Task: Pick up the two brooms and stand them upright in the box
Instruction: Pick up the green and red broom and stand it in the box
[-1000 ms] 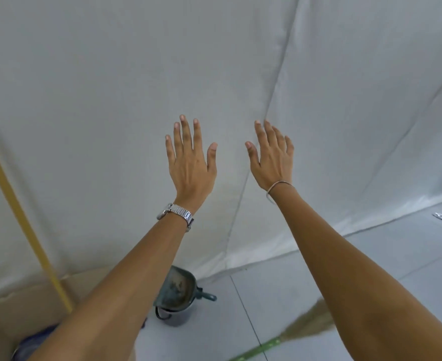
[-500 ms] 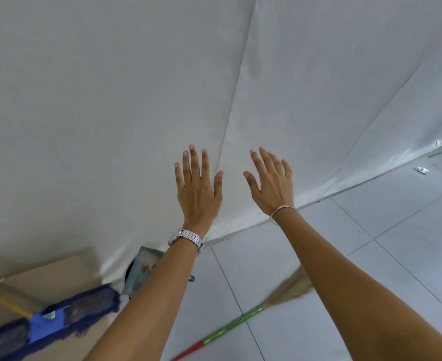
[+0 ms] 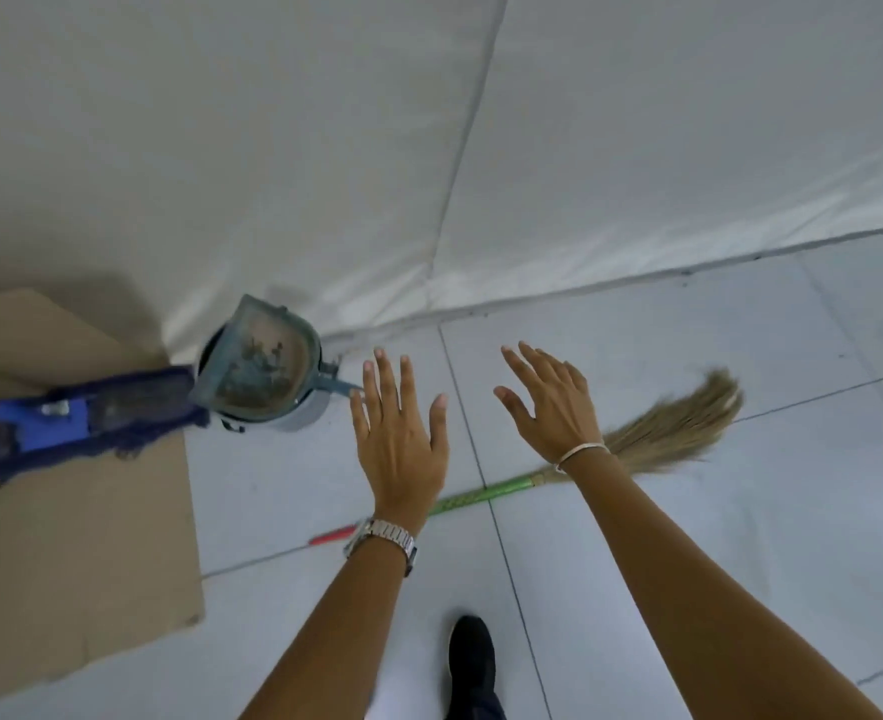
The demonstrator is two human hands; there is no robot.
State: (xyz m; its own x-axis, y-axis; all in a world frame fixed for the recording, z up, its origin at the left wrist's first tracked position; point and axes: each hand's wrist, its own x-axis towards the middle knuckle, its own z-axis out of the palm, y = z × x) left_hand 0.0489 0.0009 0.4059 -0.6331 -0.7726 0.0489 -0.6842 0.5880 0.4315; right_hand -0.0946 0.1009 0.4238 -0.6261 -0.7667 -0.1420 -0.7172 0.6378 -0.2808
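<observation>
View has tilted down: broom (image 3: 662, 433) now at center-right on floor. Left hand (image 3: 403, 439) and right hand (image 3: 551, 407) spread wide, empty, poised above it to reach.

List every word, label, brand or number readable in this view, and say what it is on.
None can be read. The cardboard box, dustpan, broom and mop head show no lettering; the watch shows only its band.

Empty hands (image 3: 400, 444) above floor-lying broom (image 3: 657, 439)
</observation>
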